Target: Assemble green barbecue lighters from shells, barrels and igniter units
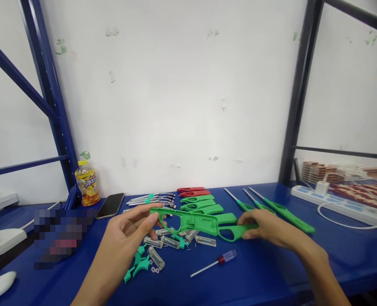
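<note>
My left hand (134, 227) pinches the narrow end of a green lighter shell half (203, 223), its ribbed inside facing me. My right hand (261, 227) has its fingers closed round a second green shell half (236, 232), low over the table at the first one's right end. Below them lie several clear fuel tanks (156, 258), teal triggers (141, 266) and tiny screws. A screwdriver (227, 256) with a purple and red handle rests in front. Behind are more green shells (204, 203), red shells (191, 192) and metal tubes with wires (150, 198).
Three long-necked green lighters (286, 211) lie at the right, near a white power strip (338, 205). At the back left are a phone (110, 206) and a yellow-capped bottle (87, 183). Blue rack posts (52, 93) rise at the left of the blue table (255, 278).
</note>
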### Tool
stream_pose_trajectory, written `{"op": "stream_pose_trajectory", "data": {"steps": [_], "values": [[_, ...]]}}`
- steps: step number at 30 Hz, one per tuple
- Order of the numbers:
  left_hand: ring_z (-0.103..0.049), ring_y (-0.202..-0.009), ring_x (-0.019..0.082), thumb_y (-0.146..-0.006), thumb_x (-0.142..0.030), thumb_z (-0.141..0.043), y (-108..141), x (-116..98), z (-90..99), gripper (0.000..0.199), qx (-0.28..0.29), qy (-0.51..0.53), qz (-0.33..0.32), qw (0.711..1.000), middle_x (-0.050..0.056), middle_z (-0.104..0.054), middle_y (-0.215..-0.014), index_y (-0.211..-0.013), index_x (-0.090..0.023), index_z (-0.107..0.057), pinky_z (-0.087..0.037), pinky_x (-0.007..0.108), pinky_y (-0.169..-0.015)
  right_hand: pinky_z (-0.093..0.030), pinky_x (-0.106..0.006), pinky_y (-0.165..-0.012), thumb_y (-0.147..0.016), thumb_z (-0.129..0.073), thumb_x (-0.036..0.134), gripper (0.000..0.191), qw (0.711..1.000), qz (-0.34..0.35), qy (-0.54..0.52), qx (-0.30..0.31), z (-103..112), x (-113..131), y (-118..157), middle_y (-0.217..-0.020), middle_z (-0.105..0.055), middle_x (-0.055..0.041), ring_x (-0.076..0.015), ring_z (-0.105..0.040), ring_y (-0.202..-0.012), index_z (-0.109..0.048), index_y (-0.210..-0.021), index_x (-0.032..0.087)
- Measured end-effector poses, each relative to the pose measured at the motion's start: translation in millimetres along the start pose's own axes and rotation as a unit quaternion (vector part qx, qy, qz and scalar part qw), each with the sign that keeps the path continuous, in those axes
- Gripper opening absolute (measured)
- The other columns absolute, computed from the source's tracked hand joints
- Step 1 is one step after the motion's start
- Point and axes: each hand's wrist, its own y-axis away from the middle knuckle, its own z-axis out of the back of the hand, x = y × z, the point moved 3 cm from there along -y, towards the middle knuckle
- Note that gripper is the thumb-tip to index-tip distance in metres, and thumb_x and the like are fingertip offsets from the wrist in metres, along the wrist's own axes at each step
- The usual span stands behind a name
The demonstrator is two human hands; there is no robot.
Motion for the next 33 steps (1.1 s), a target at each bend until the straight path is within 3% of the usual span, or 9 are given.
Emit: {"op": "stream_pose_trajectory", "data": {"steps": [7,11,14,20,22,25,29,31,33], "values": [[-0.071,-0.068,0.020,-0.084,-0.055,-0.079,2,-13,-5.7,0.046,-0.025,0.010,-0.011,1.000,0.006,-0.077,-0.078,-0.112,-0.019,-0.082,-0.061,0.030,-0.068,-0.056,-0.041,-0.101,-0.097,-0.067,0.055,0.039,0.994,0.088,-0.050,-0.031,10,58,20,-0.128,-0.077,-0.0032,-0.0295,-0.071,-0.120,-0.072,-0.131,0.036],[-0.072,-0.063,0.021,-0.085,-0.053,-0.077,5,-13,-13.2,0.040,-0.034,0.006,-0.006,0.999,0.004,-0.075,-0.068,-0.108,-0.020,-0.084,-0.062,0.030,-0.067,-0.058,-0.040,-0.100,-0.090,-0.080,0.053,0.061,0.984,0.132,-0.119,-0.015,2,102,37,-0.129,-0.076,-0.0006,-0.0282,-0.072,-0.115,-0.061,-0.147,0.043],[-0.072,-0.059,0.020,-0.086,-0.054,-0.075,3,-8,-21.7,0.041,0.000,-0.003,-0.005,1.000,0.008,-0.081,-0.081,-0.105,-0.019,-0.084,-0.062,0.030,-0.063,-0.052,-0.045,-0.111,-0.087,-0.082,0.058,0.067,0.982,0.170,-0.076,-0.021,-17,127,41,-0.150,-0.065,0.0036,-0.0320,-0.063,-0.134,-0.056,-0.148,0.050],[-0.079,-0.072,0.025,-0.093,-0.059,-0.060,-3,4,-33.1,0.053,0.031,-0.058,-0.016,0.998,0.013,-0.083,-0.092,-0.116,-0.016,-0.080,-0.064,0.033,-0.064,-0.052,-0.043,-0.090,-0.100,-0.068,0.035,0.030,0.977,0.196,-0.002,-0.082,-38,144,30,-0.120,-0.076,-0.0045,-0.0322,-0.071,-0.107,-0.066,-0.131,0.031],[-0.080,-0.092,0.028,-0.097,-0.058,-0.051,-6,12,-27.7,0.056,0.029,-0.097,-0.023,0.995,0.013,-0.083,-0.102,-0.127,-0.017,-0.075,-0.065,0.036,-0.075,-0.047,-0.037,-0.076,-0.104,-0.061,0.037,0.013,0.978,0.171,-0.032,-0.111,-33,143,26,-0.095,-0.074,-0.0022,-0.0264,-0.068,-0.086,-0.066,-0.111,0.027],[-0.076,-0.111,0.031,-0.099,-0.052,-0.050,-19,30,-7.4,0.048,0.015,-0.187,-0.027,0.982,0.012,-0.081,-0.114,-0.127,-0.021,-0.074,-0.061,0.044,-0.096,-0.040,-0.030,-0.060,-0.108,-0.051,0.052,0.034,0.959,0.135,-0.218,-0.118,-25,144,27,-0.073,-0.053,0.0029,-0.0171,-0.051,-0.064,-0.053,-0.087,0.025],[-0.071,-0.117,0.029,-0.102,-0.041,-0.061,-54,59,24.2,0.029,0.019,-0.315,-0.024,0.948,0.010,-0.076,-0.122,-0.115,-0.019,-0.075,-0.054,0.051,-0.107,-0.039,-0.027,-0.045,-0.110,-0.040,0.059,0.042,0.841,0.191,-0.505,-0.039,-27,163,46,-0.066,-0.039,0.0062,-0.0128,-0.038,-0.046,-0.037,-0.081,0.028],[-0.070,-0.115,0.026,-0.102,-0.042,-0.067,-75,73,33.9,0.029,0.036,-0.370,-0.026,0.928,0.008,-0.072,-0.125,-0.119,-0.018,-0.070,-0.056,0.050,-0.103,-0.046,-0.031,-0.044,-0.113,-0.019,0.056,0.045,0.857,0.270,-0.432,-0.075,-27,174,63,-0.069,-0.052,0.0023,-0.0164,-0.048,-0.045,-0.040,-0.084,0.029],[-0.069,-0.114,0.025,-0.102,-0.040,-0.068,-94,86,38.1,0.030,0.049,-0.417,-0.034,0.907,0.009,-0.070,-0.127,-0.122,-0.018,-0.068,-0.058,0.049,-0.099,-0.057,-0.036,-0.053,-0.109,-0.040,0.059,0.033,0.895,0.334,-0.282,-0.087,-31,182,80,-0.080,-0.065,-0.0018,-0.0229,-0.065,-0.063,-0.056,-0.095,0.034]]}}
